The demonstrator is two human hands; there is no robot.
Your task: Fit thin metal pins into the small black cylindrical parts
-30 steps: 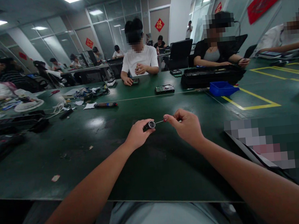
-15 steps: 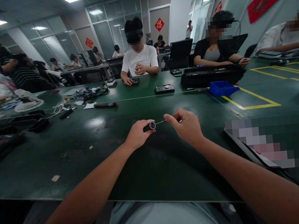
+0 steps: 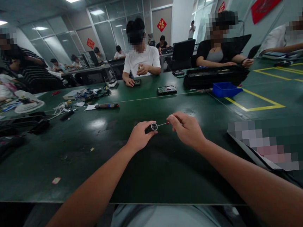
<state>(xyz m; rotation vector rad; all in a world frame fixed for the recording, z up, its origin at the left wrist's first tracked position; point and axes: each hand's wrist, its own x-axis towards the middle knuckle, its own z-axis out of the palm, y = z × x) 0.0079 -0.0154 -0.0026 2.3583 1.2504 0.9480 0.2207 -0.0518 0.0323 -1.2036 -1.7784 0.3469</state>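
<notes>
My left hand (image 3: 140,135) is closed round a black cylindrical part (image 3: 151,128) with a pale ring at its open end, which faces right. In my right hand (image 3: 187,127) is a screwdriver (image 3: 163,123) with a thin metal shaft and a bit of red at the handle's front; the fingers cover most of the handle. The shaft points left and its tip meets the ringed end of the black part. Whether the tip sits inside or only touches the rim, I cannot tell. Both hands are just above the green table (image 3: 157,176).
A blue bin (image 3: 226,89) and a long black casing (image 3: 214,76) stand at the back right. A circuit-board device (image 3: 166,90) lies ahead. Cables (image 3: 91,93) and a dark tube-shaped tool (image 3: 107,106) are at the left. A co-worker (image 3: 141,61) sits opposite.
My right hand has turned slightly, its fingers shifting around the screwdriver handle. The left hand and the black part stay in place. At the far left, a standing person has moved.
</notes>
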